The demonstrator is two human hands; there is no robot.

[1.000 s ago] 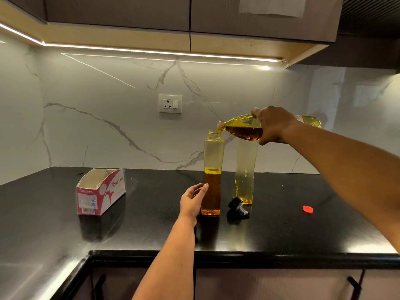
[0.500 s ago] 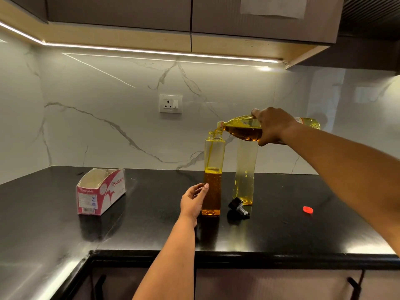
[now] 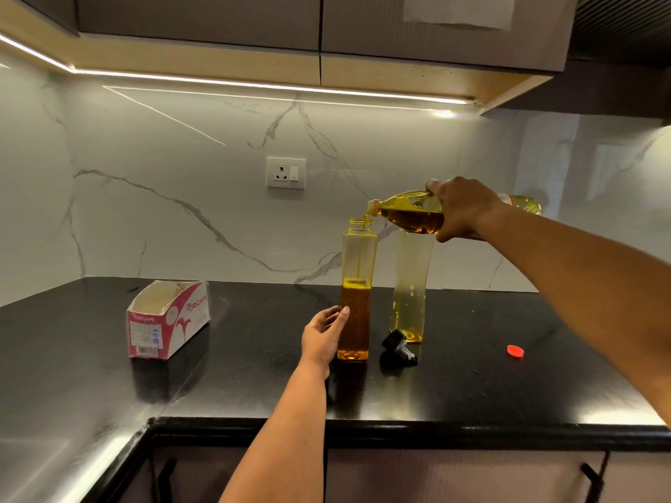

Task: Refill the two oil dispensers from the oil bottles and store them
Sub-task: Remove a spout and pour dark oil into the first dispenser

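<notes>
The right hand (image 3: 463,208) covers the middle of the oil bottle (image 3: 406,214), so its label shows only as a sliver near the base and cannot be read. Its fingers wrap behind the bottle, out of sight. The right arm runs off the right edge. The left hand (image 3: 323,337) hides the lower left edge of the near dispenser (image 3: 356,292); whether its fingers touch the glass is unclear. The far dispenser (image 3: 410,288) has its top hidden behind the bottle and hand. The black spout cap (image 3: 397,344) is too small for its detail to show. The paper (image 3: 459,10) on the cabinet is cut by the top edge. The box (image 3: 167,319) carries small print too fine to read. The desk (image 3: 109,393) runs off left and right.
</notes>
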